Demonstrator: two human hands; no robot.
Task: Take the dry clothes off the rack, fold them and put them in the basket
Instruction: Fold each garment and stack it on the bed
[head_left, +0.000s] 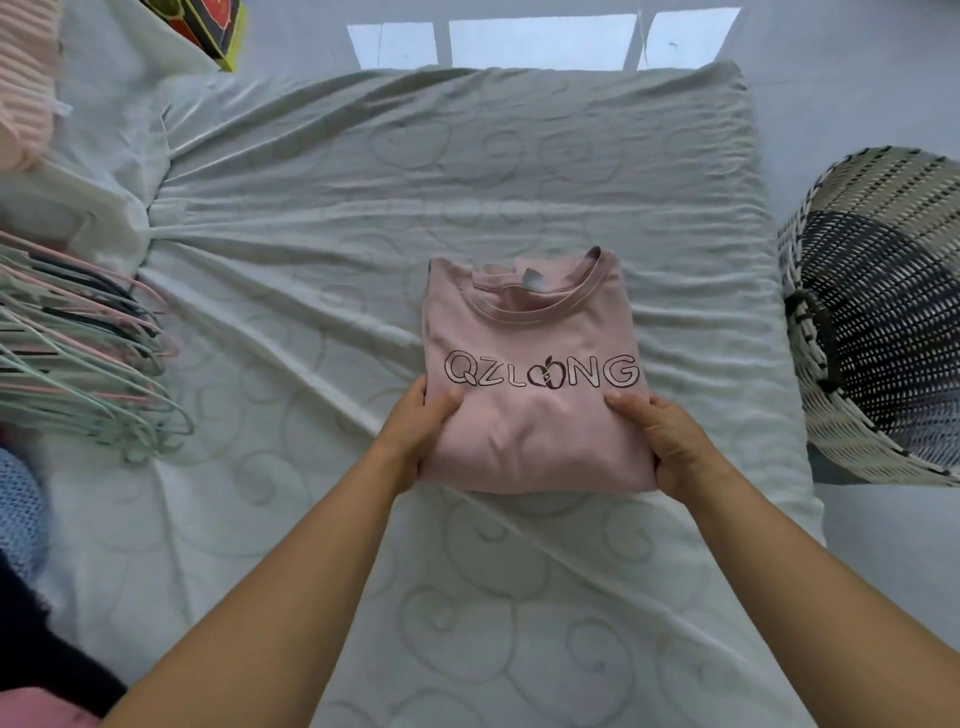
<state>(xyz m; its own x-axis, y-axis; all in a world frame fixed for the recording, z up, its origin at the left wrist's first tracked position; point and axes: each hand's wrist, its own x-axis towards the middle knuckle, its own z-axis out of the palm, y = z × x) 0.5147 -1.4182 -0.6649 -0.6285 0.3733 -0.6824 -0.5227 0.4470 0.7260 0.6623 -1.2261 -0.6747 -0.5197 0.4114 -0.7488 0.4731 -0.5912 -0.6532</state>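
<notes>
**Folded pink shirt on the bed, held by both hands**

I look down on a bed (467, 182) covered with a pale green-white sheet with a swirl pattern. The sheet is wrinkled, and the folds run toward the left side. Beyond the far edge of the bed I see a light floor (831, 78), with bright patches of window light (540, 41) on it.

The shirt (535, 332) lies near the middle of the bed, folded to a neat rectangle. Its collar points away from me and the printed letters face up. My left hand (415, 431) grips its near left corner, thumb on top and fingers curled under the cloth. My right hand (670, 441) grips the near right corner in the same way. The cloth bulges a little between the two thumbs.

The basket (878, 312), woven in white and dark strips, is at the right, just beside the bed edge and well apart from the shirt. What is inside it I cannot tell. Only bare sheet lies between the shirt and the basket.

On the left side of the bed a heap of hangers (78, 353) lies, green, pink and dark. Near them are more clothes: a pink striped piece (26, 78) at the far left, and a blue knitted piece (21, 514) and a black piece (41, 639) close to me. A colourful box (208, 26) stands at the far left corner.
</notes>
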